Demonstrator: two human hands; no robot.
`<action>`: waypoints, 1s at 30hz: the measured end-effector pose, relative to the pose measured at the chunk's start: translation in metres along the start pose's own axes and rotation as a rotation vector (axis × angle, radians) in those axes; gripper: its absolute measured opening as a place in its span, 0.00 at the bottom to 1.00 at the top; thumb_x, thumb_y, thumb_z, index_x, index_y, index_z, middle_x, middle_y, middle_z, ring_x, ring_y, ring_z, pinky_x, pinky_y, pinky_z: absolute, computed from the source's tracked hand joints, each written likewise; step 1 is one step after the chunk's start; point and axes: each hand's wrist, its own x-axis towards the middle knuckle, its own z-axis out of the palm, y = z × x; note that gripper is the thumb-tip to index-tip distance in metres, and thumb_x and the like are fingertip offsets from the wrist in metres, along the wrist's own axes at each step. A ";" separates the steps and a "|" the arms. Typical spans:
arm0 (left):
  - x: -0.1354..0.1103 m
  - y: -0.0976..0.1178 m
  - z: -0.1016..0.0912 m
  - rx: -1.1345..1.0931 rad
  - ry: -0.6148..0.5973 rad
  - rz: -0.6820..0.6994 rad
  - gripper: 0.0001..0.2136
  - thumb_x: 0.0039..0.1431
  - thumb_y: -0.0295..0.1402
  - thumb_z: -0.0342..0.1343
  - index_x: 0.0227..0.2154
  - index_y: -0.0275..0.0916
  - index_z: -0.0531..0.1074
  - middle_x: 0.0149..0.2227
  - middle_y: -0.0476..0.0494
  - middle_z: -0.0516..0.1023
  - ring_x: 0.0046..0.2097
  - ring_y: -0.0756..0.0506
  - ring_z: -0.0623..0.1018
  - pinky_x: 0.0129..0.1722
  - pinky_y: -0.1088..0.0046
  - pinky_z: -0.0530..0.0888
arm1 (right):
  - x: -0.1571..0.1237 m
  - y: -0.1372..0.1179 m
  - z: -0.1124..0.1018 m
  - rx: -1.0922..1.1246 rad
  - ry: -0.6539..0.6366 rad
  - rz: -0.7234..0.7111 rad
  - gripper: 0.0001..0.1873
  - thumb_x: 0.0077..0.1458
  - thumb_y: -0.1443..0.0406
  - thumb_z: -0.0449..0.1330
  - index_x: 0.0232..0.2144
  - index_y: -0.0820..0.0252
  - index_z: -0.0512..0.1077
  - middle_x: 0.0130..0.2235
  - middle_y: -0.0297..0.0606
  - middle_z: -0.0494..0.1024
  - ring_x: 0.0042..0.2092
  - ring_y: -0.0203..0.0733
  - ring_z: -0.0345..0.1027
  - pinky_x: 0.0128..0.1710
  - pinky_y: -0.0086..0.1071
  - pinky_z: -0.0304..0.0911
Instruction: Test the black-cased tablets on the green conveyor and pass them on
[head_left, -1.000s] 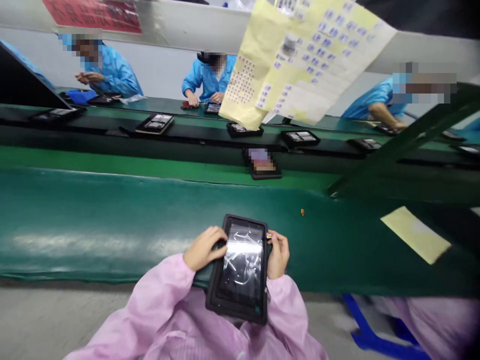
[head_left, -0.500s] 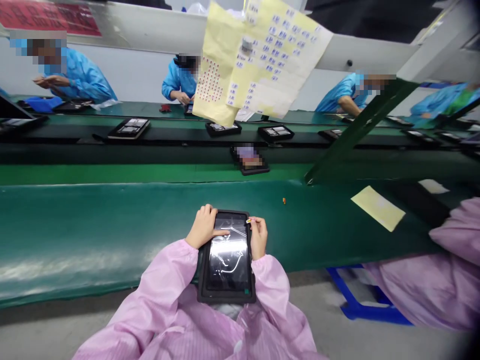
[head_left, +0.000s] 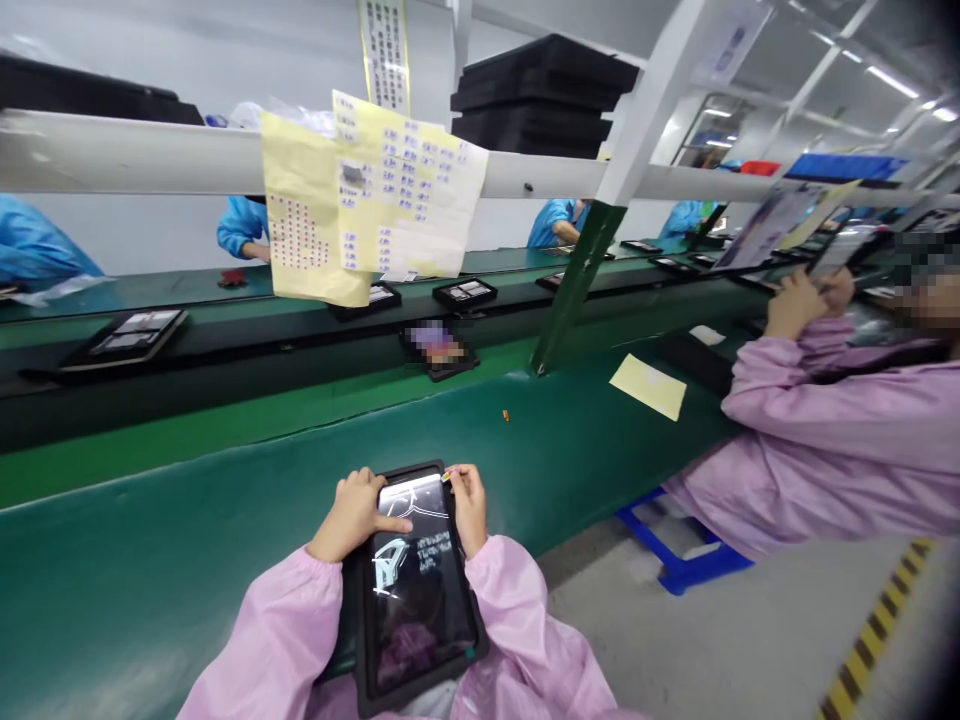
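A black tablet in a dark frame or tray rests at the table's near edge, tilted toward me. My left hand grips its upper left edge, with the thumb laid across the glossy screen. At the upper right corner, my right hand pinches a small yellow-and-white tab between thumb and fingertips. I cannot tell whether the tab is attached to the screen. White streaks and shapes show on the screen; some look like reflections. Beyond the tablet, a tiny orange piece lies on the green table.
Several devices in dark trays line the black conveyor. Another device lies nearer. A green post rises from the table edge. Handwritten yellow sheets hang ahead. At right, a co-worker in pink sits near a yellow paper.
My view has turned to the right and tipped up, so the table and tablet appear shifted left and slanted. Both hands keep the same hold. The co-worker at right is now more visible.
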 end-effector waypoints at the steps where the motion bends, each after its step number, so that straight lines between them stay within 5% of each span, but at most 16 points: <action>1: 0.003 -0.001 -0.006 -0.052 -0.007 0.014 0.32 0.35 0.61 0.61 0.35 0.38 0.73 0.36 0.40 0.70 0.41 0.37 0.71 0.41 0.62 0.66 | 0.001 -0.001 0.000 0.014 0.007 0.002 0.16 0.53 0.51 0.58 0.29 0.57 0.70 0.32 0.35 0.76 0.34 0.38 0.68 0.35 0.31 0.63; 6: 0.009 -0.003 -0.056 -0.387 0.088 0.058 0.26 0.42 0.56 0.62 0.35 0.39 0.69 0.36 0.46 0.73 0.37 0.44 0.73 0.38 0.71 0.68 | 0.004 0.000 -0.002 0.078 0.032 0.022 0.16 0.54 0.51 0.57 0.30 0.57 0.68 0.32 0.36 0.75 0.34 0.38 0.70 0.35 0.33 0.67; 13: 0.022 -0.004 -0.123 -0.377 0.311 -0.024 0.23 0.41 0.53 0.64 0.27 0.40 0.65 0.23 0.56 0.67 0.26 0.51 0.65 0.26 0.78 0.61 | 0.004 0.008 -0.002 0.024 0.017 0.037 0.18 0.54 0.49 0.54 0.31 0.57 0.65 0.33 0.37 0.75 0.35 0.41 0.72 0.36 0.37 0.70; 19: 0.037 -0.022 -0.126 -0.509 0.437 -0.072 0.23 0.39 0.49 0.67 0.27 0.39 0.64 0.24 0.55 0.66 0.26 0.53 0.63 0.25 0.79 0.60 | 0.049 0.000 -0.034 -0.284 0.061 0.019 0.17 0.53 0.50 0.53 0.31 0.58 0.67 0.33 0.39 0.75 0.35 0.42 0.70 0.39 0.39 0.66; 24: 0.053 -0.024 -0.124 -0.666 0.397 -0.005 0.22 0.37 0.46 0.69 0.28 0.39 0.64 0.24 0.55 0.66 0.25 0.53 0.64 0.25 0.79 0.62 | 0.100 -0.011 -0.057 -0.679 0.088 0.025 0.08 0.47 0.61 0.60 0.22 0.58 0.70 0.32 0.40 0.73 0.45 0.49 0.65 0.52 0.47 0.54; 26: 0.060 -0.020 -0.124 -0.739 0.383 0.028 0.22 0.36 0.44 0.70 0.29 0.39 0.65 0.24 0.55 0.67 0.25 0.53 0.65 0.25 0.79 0.64 | 0.112 -0.015 -0.060 -0.809 0.103 0.030 0.05 0.46 0.63 0.62 0.26 0.59 0.73 0.37 0.42 0.73 0.49 0.53 0.62 0.54 0.48 0.52; 30: 0.080 -0.016 -0.113 -0.884 0.487 0.037 0.22 0.34 0.41 0.71 0.30 0.38 0.68 0.24 0.53 0.69 0.26 0.52 0.68 0.27 0.78 0.67 | 0.135 -0.023 -0.062 -1.006 0.127 0.059 0.16 0.53 0.62 0.62 0.45 0.61 0.72 0.49 0.47 0.70 0.55 0.53 0.60 0.55 0.49 0.55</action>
